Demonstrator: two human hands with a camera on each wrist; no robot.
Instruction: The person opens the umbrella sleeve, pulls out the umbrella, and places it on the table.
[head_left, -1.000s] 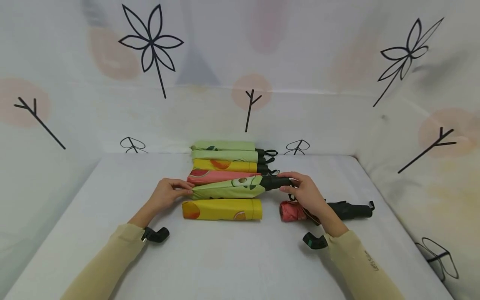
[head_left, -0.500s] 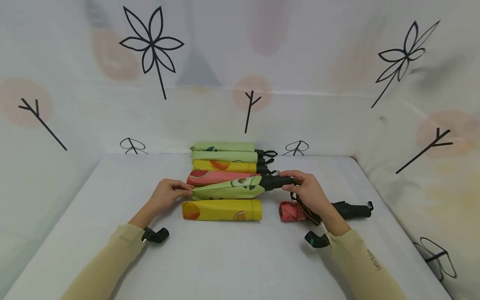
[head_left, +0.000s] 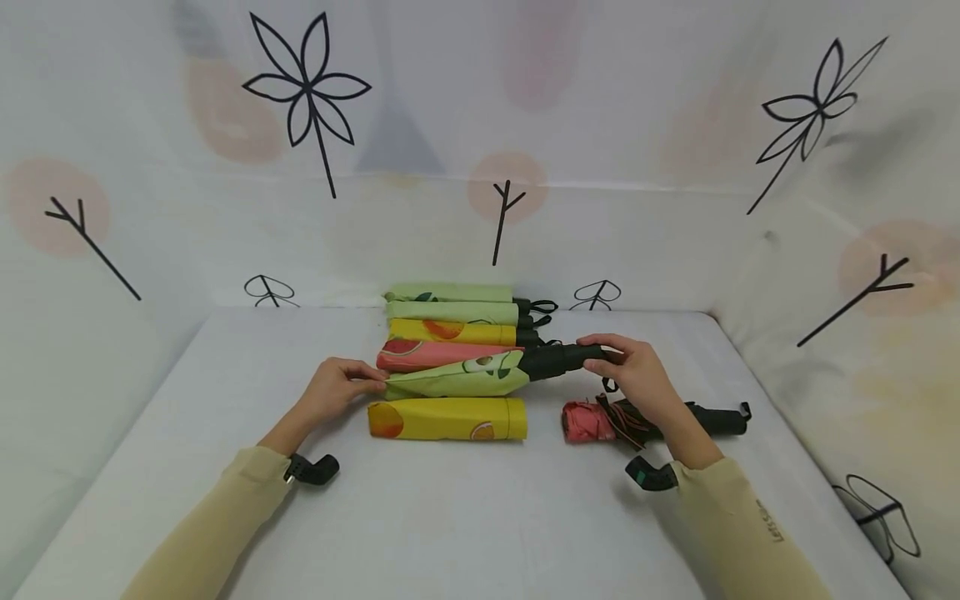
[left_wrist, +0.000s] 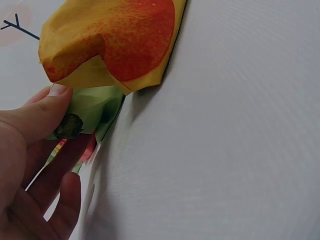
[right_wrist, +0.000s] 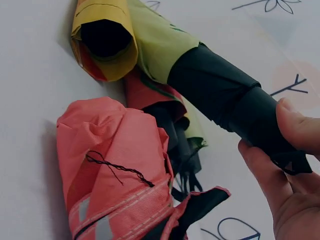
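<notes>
My left hand (head_left: pixel 337 392) pinches the closed end of a light green umbrella sleeve (head_left: pixel 450 377) with an avocado print. From the sleeve's mouth sticks a black folded umbrella (head_left: pixel 558 361), its right end raised. My right hand (head_left: pixel 637 379) grips that end between thumb and fingers. In the left wrist view the thumb lies on the green sleeve's tip (left_wrist: pixel 95 107). How much of the umbrella is inside the sleeve is hidden. Just in front lies a yellow fruit-print sleeve (head_left: pixel 446 418); its dark hollow mouth (right_wrist: pixel 105 39) shows in the right wrist view.
Behind the green sleeve lie a pink covered umbrella (head_left: pixel 420 356), a yellow one (head_left: pixel 450 332) and two green ones (head_left: pixel 450 312) in a row. A pink folded umbrella with a black handle (head_left: pixel 588 422) lies uncovered under my right forearm. Patterned cloth surrounds the white table (head_left: pixel 450 525).
My right hand has moved to the right, drawing the black umbrella further out of the green sleeve. The left hand and the sleeve have stayed put.
</notes>
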